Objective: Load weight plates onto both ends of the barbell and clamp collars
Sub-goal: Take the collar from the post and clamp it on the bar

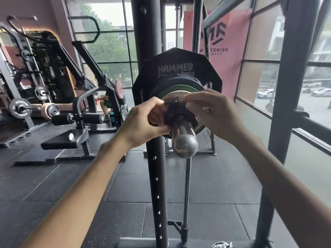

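Observation:
The barbell's steel sleeve end (184,143) points toward me at centre. On it sit a large black Hammer plate (177,63), a smaller dark plate (172,82) and a green-rimmed silver plate (176,90). A black collar (176,112) wraps the sleeve just in front of the plates. My left hand (145,120) grips the collar from the left. My right hand (213,111) pinches the collar's top lever from the right. Both hands hide parts of the collar and the small plate.
A black rack upright (154,172) stands just left of the sleeve, a grey post (286,104) at right. A thin chrome rod (187,190) rises below the sleeve. Machines and a bench pad (62,139) fill the left. Windows with a rail (311,122) run along the right.

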